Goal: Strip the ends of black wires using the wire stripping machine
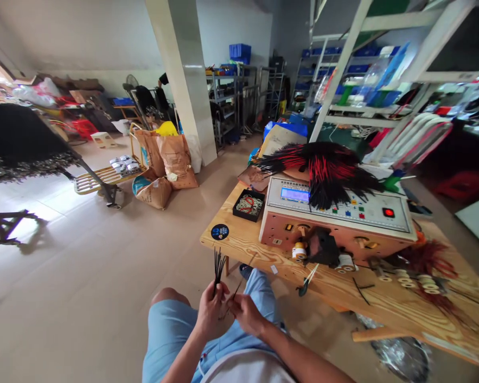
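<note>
My left hand point(211, 311) grips a small bundle of thin black wires point(219, 267) that fans upward from my fingers. My right hand point(245, 314) sits close beside it, pinching a single short black wire point(235, 291) between its fingers. Both hands are held over my lap, in front of a wooden workbench point(383, 303). On the bench stands a wire-processing machine point(335, 213) with a control panel, and a heap of long red and black wires point(323, 173) lies across its top.
A small black tray point(248, 205) of coiled wire sits on the bench beside the machine, and a tool with a dark green handle point(303, 284) lies at the bench edge. Brown paper sacks point(171, 165) stand on the tiled floor. Shelving lines the back wall.
</note>
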Demonstrator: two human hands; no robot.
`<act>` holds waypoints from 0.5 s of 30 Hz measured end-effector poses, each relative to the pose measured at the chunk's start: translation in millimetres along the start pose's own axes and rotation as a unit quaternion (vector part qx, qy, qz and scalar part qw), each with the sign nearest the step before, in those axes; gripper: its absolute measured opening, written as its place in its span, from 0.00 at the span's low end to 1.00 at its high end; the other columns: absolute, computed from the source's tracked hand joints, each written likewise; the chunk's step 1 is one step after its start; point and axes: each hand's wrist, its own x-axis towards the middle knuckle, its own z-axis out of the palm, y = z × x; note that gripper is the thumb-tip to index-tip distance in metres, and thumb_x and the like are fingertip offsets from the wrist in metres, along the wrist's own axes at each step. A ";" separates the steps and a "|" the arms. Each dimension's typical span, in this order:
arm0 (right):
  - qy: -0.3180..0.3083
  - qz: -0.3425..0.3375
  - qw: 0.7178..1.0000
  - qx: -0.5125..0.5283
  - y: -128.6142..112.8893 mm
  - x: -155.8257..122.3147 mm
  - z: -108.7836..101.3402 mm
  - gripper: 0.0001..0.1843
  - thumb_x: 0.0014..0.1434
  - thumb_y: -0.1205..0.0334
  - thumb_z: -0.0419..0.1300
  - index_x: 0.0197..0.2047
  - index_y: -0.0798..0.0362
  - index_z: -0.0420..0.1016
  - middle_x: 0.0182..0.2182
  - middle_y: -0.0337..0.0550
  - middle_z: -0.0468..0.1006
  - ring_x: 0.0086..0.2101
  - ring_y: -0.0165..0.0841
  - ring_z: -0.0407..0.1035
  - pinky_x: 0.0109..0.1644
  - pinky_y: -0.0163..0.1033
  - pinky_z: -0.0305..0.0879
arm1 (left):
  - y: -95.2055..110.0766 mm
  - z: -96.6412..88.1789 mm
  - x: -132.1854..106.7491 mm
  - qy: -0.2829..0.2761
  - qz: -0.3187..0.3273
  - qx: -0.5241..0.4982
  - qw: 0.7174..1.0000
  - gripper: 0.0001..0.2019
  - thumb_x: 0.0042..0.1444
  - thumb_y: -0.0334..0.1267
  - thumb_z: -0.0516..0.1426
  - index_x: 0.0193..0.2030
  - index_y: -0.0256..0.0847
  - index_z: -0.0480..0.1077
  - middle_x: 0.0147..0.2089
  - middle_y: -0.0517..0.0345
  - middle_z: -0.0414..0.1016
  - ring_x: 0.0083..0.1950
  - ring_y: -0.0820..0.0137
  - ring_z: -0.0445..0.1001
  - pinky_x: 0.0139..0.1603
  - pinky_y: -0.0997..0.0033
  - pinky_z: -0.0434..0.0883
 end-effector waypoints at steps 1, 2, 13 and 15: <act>-0.022 -0.002 0.999 -0.036 2.4 -6.4 3.1 0.18 0.63 0.49 0.58 0.29 0.53 0.78 0.22 0.38 0.71 0.26 0.32 0.66 0.31 0.35 0.61 | 1.3 1.7 -0.9 -0.013 0.001 0.013 1.000 0.25 0.53 0.63 0.62 0.30 0.38 0.73 0.26 0.58 0.69 0.25 0.74 0.62 0.23 0.76 0.59; -0.041 0.000 0.997 -0.067 4.5 -12.1 5.2 0.15 0.62 0.53 0.59 0.28 0.52 0.77 0.23 0.38 0.73 0.28 0.33 0.68 0.33 0.35 0.62 | 2.2 3.9 -2.1 -0.026 -0.002 0.022 0.999 0.25 0.54 0.62 0.61 0.31 0.38 0.73 0.27 0.58 0.71 0.25 0.74 0.62 0.23 0.76 0.60; 0.069 0.043 0.997 0.019 21.4 4.2 -44.2 0.13 0.51 0.64 0.64 0.43 0.51 0.76 0.26 0.34 0.73 0.25 0.28 0.66 0.28 0.31 0.61 | -14.6 0.9 2.7 -0.022 -0.043 -0.015 0.999 0.26 0.48 0.61 0.66 0.37 0.37 0.75 0.20 0.68 0.56 0.21 0.78 0.54 0.21 0.78 0.54; 0.207 0.056 0.964 0.156 12.9 21.6 -67.6 0.22 0.51 0.57 0.67 0.49 0.50 0.72 0.28 0.33 0.73 0.23 0.28 0.66 0.25 0.31 0.60 | -16.9 -2.0 2.6 -0.019 -0.054 -0.046 0.997 0.24 0.48 0.59 0.67 0.35 0.37 0.74 0.20 0.69 0.54 0.21 0.79 0.53 0.21 0.80 0.53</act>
